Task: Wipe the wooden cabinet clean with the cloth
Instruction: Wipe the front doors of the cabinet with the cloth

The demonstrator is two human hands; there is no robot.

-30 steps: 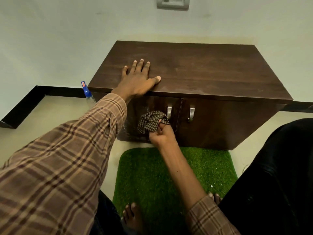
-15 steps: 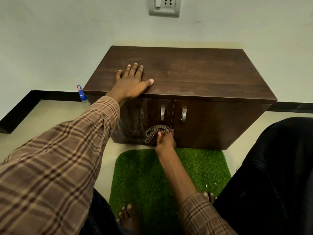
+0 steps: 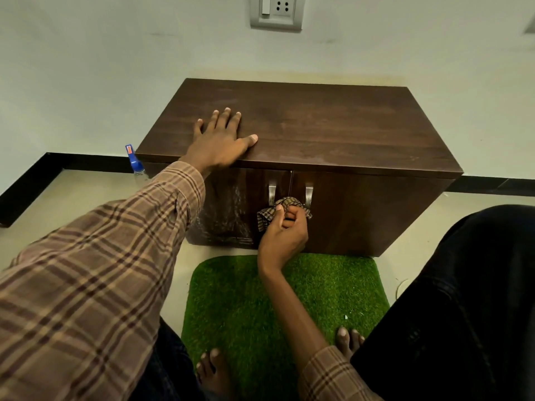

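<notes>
Wiping front of dark wooden cabinet [image 3: 318,125]: right hand [image 3: 282,235] clutching bunched checked cloth [image 3: 273,211]; left hand [image 3: 221,140] flat, fingers spread. Next likely right door.

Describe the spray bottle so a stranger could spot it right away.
Find the dark wooden cabinet against the wall. On the floor at its left end stands a spray bottle, mostly hidden behind the corner. Its blue nozzle is the only blue thing here.

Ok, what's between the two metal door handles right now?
Head view: only the dark seam between the doors; the cloth, gripped by the right hand, sits just below the handles.
</notes>
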